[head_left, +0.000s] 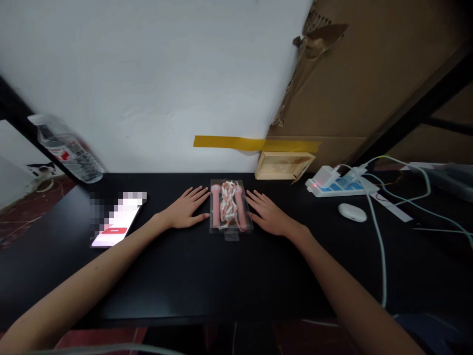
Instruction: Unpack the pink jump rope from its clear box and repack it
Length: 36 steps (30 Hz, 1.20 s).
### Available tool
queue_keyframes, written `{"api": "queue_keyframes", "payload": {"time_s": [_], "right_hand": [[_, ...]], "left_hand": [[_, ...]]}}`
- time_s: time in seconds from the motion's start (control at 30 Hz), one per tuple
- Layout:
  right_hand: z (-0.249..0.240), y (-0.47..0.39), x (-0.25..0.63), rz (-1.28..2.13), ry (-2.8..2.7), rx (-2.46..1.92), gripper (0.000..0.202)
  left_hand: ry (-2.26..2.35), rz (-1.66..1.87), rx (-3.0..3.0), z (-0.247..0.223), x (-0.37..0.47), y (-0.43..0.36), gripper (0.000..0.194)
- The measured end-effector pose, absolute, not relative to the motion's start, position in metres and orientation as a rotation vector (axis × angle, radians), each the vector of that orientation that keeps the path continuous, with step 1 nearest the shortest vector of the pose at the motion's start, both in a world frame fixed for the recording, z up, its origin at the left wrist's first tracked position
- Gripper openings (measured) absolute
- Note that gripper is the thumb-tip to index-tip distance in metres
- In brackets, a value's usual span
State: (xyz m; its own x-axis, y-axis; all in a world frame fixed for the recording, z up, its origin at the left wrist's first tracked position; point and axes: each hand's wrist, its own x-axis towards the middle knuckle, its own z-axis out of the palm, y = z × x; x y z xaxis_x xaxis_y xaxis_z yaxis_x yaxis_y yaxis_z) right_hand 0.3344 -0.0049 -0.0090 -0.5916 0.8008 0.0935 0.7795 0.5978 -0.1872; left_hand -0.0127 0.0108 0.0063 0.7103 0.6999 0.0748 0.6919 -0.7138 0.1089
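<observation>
A clear plastic package (231, 207) lies on the black table (207, 281). Two pink handles sit along its sides, with a bundled pink and white beaded cord between them. Flat on the table at the package's left side is my left hand (186, 209), fingers spread, holding nothing. On the right side my right hand (270, 214) also rests flat with its fingers apart and nothing in it. The fingertips of both hands are at or very near the package's edges.
Left of my hands are a lit phone (120, 222) and a plastic bottle (70, 150). A wooden frame (283, 166) leans at the back. To the right are a power strip (342, 188), cables and a white case (352, 212).
</observation>
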Motion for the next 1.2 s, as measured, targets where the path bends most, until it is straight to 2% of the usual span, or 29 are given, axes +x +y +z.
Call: {"api": "queue_keyframes", "payload": {"time_s": [0.57, 0.83, 1.2], "right_hand": [[-0.017, -0.003, 0.336, 0.125, -2.613, -1.375, 0.064], [-0.005, -0.005, 0.338, 0.233, -2.618, -1.322, 0.062], [-0.007, -0.005, 0.335, 0.214, -2.595, -1.321, 0.063]], "left_hand": [[1.14, 0.214, 2.809, 0.004, -0.014, 0.014, 0.083], [1.154, 0.215, 2.817, 0.005, -0.013, 0.013, 0.081], [1.158, 0.235, 2.817, 0.004, -0.013, 0.013, 0.077]]}}
